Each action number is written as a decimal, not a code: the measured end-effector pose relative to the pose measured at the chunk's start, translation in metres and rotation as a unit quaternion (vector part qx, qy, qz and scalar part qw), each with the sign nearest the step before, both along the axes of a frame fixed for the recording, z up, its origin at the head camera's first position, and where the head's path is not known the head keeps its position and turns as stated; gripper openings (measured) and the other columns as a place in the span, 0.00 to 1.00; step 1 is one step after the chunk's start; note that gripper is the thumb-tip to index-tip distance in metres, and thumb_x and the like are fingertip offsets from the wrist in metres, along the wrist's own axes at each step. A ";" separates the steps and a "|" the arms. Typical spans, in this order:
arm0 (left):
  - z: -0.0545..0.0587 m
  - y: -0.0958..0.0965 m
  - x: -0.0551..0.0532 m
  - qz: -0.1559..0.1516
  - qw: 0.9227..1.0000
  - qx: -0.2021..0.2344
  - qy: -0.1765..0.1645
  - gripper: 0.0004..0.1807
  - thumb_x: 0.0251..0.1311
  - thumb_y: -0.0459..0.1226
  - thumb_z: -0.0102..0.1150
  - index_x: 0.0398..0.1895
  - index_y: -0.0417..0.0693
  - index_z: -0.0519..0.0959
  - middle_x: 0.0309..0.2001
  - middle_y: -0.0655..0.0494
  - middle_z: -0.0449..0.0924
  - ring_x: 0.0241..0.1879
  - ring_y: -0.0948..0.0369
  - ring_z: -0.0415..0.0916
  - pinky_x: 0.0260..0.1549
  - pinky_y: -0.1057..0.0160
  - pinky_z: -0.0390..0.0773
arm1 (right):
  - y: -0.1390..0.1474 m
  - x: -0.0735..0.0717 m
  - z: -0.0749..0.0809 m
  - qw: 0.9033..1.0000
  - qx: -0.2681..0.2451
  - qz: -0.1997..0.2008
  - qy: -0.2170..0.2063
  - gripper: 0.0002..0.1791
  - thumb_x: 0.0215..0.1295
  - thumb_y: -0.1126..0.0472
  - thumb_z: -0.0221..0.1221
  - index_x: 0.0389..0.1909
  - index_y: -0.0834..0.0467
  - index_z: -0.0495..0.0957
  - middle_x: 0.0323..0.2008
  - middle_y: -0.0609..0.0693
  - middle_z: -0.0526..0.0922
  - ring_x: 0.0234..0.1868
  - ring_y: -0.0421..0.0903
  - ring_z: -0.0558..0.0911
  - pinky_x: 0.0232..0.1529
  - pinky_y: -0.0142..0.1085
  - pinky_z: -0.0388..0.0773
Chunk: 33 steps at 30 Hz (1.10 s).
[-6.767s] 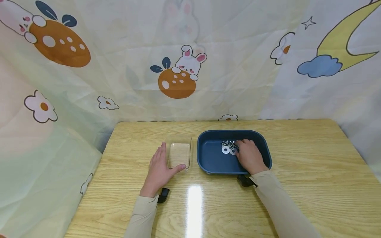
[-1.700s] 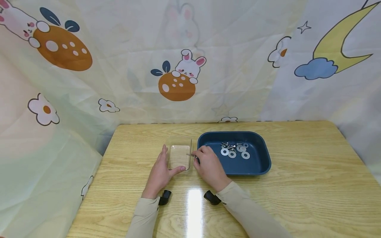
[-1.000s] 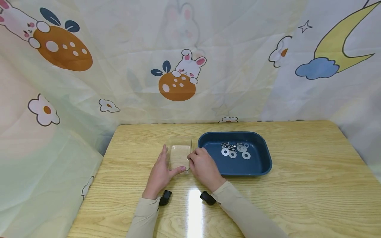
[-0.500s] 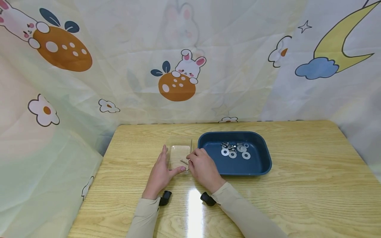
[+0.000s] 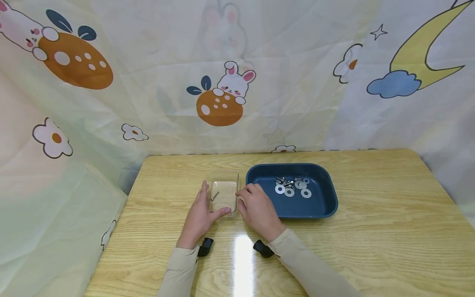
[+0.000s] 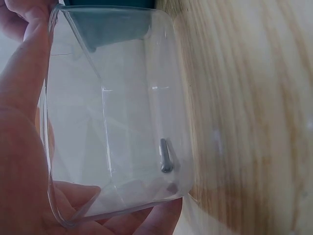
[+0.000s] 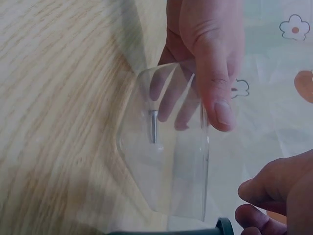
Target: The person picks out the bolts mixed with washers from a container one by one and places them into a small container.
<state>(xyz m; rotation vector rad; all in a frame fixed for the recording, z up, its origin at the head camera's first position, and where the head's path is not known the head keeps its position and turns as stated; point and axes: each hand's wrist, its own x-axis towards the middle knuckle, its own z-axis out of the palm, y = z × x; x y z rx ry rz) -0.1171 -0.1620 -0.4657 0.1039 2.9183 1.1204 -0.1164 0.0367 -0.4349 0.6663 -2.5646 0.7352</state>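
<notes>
A clear plastic box (image 5: 224, 198) stands on the table at my left hand (image 5: 198, 214). That hand holds it, with the fingers along its left side and the thumb across the near rim. One metal bolt (image 5: 215, 196) lies on the box floor near the left wall. In the left wrist view the bolt (image 6: 166, 157) shows through the clear side, close to the fingers. My right hand (image 5: 259, 210) hovers at the right rim of the box. The right wrist view shows its thumb and forefinger (image 7: 252, 188) apart, with nothing between them.
A dark blue tray (image 5: 249, 187) stands just right of the box. In it lie several flat washers (image 5: 306, 193) and a small heap of bolts (image 5: 285, 182). A printed cloth (image 5: 297, 82) hangs behind the wooden table (image 5: 389, 214).
My right hand brought a bolt from the blue tray to the box and let it go. The bolt now lies inside, and the right hand has drawn slightly back rightward. The left hand has stayed put.
</notes>
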 end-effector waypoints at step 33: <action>0.001 0.002 0.000 0.013 1.000 0.002 -0.021 0.66 0.38 0.66 0.64 0.73 0.56 0.32 0.72 0.53 0.48 0.69 0.49 0.48 0.62 0.47 0.56 | 0.057 -0.008 0.001 0.997 -0.030 -0.065 -0.042 0.11 0.56 0.64 0.62 0.41 0.58 0.82 0.36 0.48 0.76 0.35 0.44 0.70 0.30 0.34 0.71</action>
